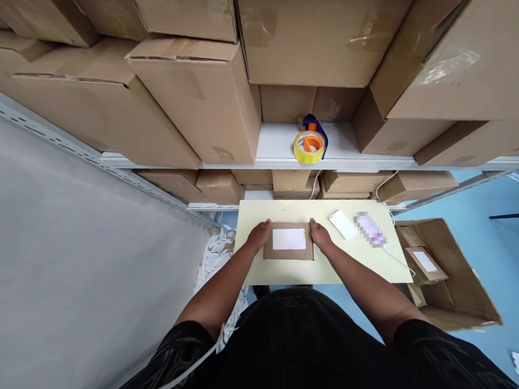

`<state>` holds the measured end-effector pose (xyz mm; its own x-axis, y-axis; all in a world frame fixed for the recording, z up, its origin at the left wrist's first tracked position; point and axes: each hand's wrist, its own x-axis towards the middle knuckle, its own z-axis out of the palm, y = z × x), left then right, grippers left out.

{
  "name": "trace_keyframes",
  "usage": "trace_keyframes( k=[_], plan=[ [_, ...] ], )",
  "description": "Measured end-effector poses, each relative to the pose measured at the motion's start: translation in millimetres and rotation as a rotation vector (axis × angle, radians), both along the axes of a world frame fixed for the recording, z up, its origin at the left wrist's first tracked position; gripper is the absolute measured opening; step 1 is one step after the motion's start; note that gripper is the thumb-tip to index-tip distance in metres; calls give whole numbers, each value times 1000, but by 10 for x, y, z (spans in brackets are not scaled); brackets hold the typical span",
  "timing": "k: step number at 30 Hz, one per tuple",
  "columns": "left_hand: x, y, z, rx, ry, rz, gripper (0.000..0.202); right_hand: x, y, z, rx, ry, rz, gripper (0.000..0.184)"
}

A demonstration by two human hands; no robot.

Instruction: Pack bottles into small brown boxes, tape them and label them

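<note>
A small flat cardboard box (289,255) lies at the middle of the cream table (257,273), with a white label (288,239) on its top face. My left hand (259,235) grips the box's left edge, thumb up along the side. On the opposite edge, my right hand (319,234) holds it the same way. To the right of that hand rest a white stack of labels or cards (341,224) and a blurred-out, phone-like object (370,229) with a white cable.
Ahead, shelves carry many cardboard boxes (193,99). A tape dispenser with yellow tape (310,146) sits on the white shelf (274,144). At right on the floor, an open carton (460,300) holds a labelled box (426,264). White paper strips (211,261) litter the floor left.
</note>
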<state>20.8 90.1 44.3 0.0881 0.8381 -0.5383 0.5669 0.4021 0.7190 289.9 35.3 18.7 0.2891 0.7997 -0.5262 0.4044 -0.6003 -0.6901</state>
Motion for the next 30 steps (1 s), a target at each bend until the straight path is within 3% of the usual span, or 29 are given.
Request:
trace_keyframes(
  k=[3,6,9,17,19,21,23,25,28,30],
  plan=[
    [-22,-224,23,164,-49,57,38,-4,-222,137,103,-14,-79,54],
    [-74,-513,-49,228,-110,90,19,-60,-500,184,167,15,-77,44],
    [-90,-678,-148,250,-137,80,27,-152,-654,136,216,21,-74,38],
    [-160,-512,-175,238,-144,-36,26,-151,-525,124,195,-10,-50,36],
    [-219,-464,-135,258,-91,-73,27,-134,-568,135,177,-6,-83,38],
    [-261,-429,-39,374,-4,-110,30,-123,-672,110,166,-10,-147,41],
    [-248,-408,124,543,59,-200,31,-105,-823,47,144,5,-203,42],
    [-139,-410,329,646,52,-403,27,-66,-996,-38,116,35,-226,41],
    [237,-473,593,624,-31,-809,24,56,-1234,-163,68,56,-217,39],
    [601,-539,658,609,-54,-982,26,185,-1345,-231,35,60,-203,36]
  ],
)
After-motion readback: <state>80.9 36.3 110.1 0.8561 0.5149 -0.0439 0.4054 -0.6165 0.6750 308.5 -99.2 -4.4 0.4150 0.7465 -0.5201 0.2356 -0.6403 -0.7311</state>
